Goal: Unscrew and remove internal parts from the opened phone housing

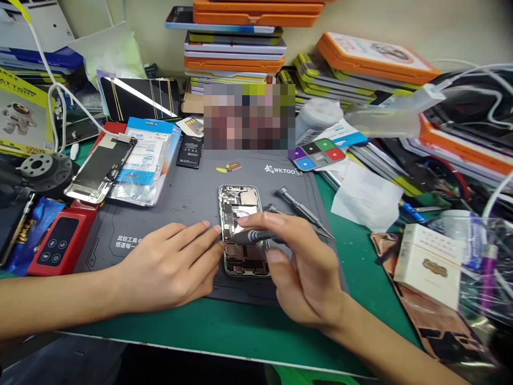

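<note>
An opened smartphone (246, 256), its inner parts bare, lies on a dark grey work mat (168, 206). My left hand (176, 262) rests flat on the mat, fingers stretched out, with their tips at the phone's left edge. Above the phone, my right hand (304, 256) grips a dark screwdriver (256, 236) between thumb and fingers; its tip is hard to make out. Another screwdriver (306, 210) lies on the mat just beyond my right hand, beside a further tool partly hidden by that hand.
A removed screen (100, 168) lies at the left on packets, near a red device (62, 240). A black battery (189, 151) and small copper-coloured scrap (234, 167) lie behind the phone. Stacked boxes (236, 64) line the back. A white carton (428, 262) stands right.
</note>
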### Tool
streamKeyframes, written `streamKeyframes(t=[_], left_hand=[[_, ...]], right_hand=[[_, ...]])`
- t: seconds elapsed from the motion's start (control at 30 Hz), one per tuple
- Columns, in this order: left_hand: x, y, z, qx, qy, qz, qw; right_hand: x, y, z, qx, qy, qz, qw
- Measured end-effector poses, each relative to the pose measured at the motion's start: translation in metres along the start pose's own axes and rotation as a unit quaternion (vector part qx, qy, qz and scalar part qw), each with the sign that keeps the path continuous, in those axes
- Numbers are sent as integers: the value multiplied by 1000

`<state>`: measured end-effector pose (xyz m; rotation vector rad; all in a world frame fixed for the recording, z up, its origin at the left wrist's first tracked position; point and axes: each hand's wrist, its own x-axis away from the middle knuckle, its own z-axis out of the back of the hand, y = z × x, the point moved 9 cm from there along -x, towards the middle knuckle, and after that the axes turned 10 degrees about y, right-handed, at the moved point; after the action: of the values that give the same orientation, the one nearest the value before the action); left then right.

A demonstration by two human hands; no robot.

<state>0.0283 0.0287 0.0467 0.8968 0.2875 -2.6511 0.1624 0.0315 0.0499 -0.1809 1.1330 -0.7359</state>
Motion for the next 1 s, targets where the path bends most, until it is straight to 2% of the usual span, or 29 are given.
streamKeyframes(t=[0.33,0.5,0.57,0.67,0.77,0.93,1.0], left_hand=[[-4,-5,0,4,-10,28,1000],[-6,-7,0,-2,-11,35,999],[-5,-7,1,-2,-10,36,999],[-3,-7,1,1,-13,30,999],[-1,-5,0,5,-20,20,1000],[0,-4,-1,17,-20,23,999],[0,-4,-2,16,-21,19,999]], right_hand=[[4,6,-6,5,26,-1,1000],[-3,8,2,-89,65,-72,991],[-4,8,1,-133,58,-97,985],[-2,3,-3,-163,31,-90,982],[1,2,-1,-144,36,-77,986],[-2,6,14,-66,106,-73,989],[-1,12,15,-56,116,-87,988]])
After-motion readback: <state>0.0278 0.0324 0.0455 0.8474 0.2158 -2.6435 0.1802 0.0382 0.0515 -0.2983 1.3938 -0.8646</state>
